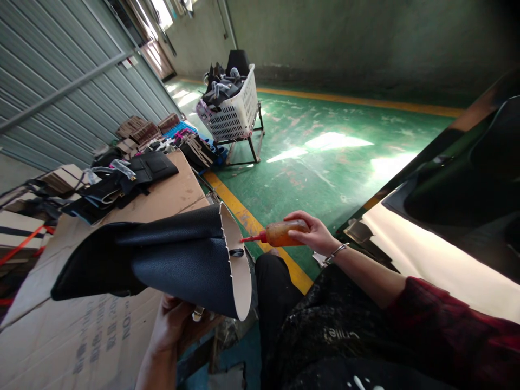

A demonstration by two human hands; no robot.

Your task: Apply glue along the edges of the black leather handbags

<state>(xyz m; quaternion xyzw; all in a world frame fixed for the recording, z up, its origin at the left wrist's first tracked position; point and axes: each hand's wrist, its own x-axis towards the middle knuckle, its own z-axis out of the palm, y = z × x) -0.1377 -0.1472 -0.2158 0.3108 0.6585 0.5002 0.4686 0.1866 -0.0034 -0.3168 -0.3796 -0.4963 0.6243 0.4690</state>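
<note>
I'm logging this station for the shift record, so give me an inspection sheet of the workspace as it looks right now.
Surface: cardboard-covered table, printed lettering on the near sheet.
Job's things: black leather piece with pale lining, curled, held over the table edge; amber squeeze bottle with red nozzle pointing at the piece.
Clutter: dark leather parts and stacked boxes at the far end of the table.
Grippers: left hand grips the piece from below; right hand holds the bottle, bracelet on the wrist.
Cables: nothing seen; an orange strap lies at the left.
Surroundings: green floor with yellow lines, white basket of parts on a stand, shutter wall.
</note>
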